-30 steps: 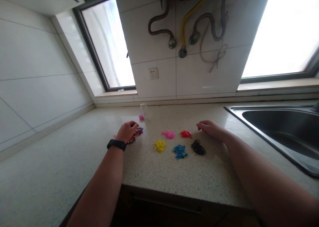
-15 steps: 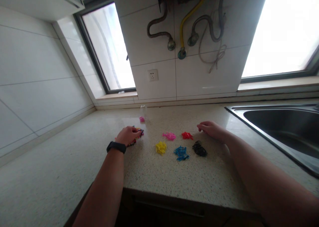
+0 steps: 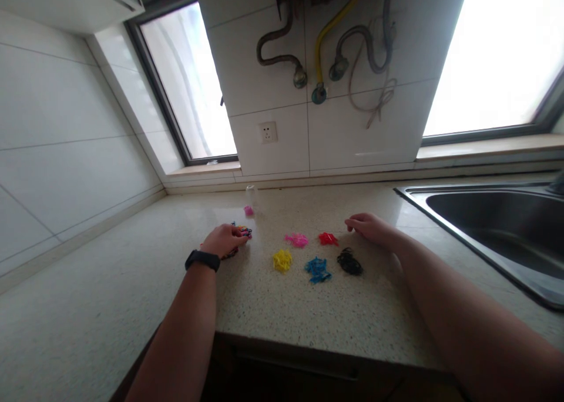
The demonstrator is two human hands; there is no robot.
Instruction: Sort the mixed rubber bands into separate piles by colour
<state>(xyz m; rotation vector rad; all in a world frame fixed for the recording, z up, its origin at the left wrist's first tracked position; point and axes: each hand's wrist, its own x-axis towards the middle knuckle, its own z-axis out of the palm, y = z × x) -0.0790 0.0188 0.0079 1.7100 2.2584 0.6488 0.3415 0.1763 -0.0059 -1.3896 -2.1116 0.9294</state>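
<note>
My left hand (image 3: 221,240), with a black band on its wrist, rests on a pile of mixed-colour rubber bands (image 3: 242,231). Thumb and fingers come together at the pile, which the hand partly hides. On the right, my right hand (image 3: 368,225) lies on the counter with its fingers curled together; whether anything is in them is hidden. Between the hands are sorted piles of small bands: pink (image 3: 296,240), red (image 3: 328,238), yellow (image 3: 282,261), blue (image 3: 318,270) and black (image 3: 350,262). The red pile is close to my right fingertips.
A clear cup (image 3: 251,196) stands behind the mixed pile, with a small pink object (image 3: 249,211) by it. A steel sink (image 3: 416,197) is set into the speckled counter (image 3: 259,308) on the right. Hoses and a wall socket (image 3: 268,132) are on the tiled wall.
The view has shifted slightly. My left fingers have moved a little over the mixed pile, exposing more of its far edge. My right hand and the sorted piles look unchanged.
</note>
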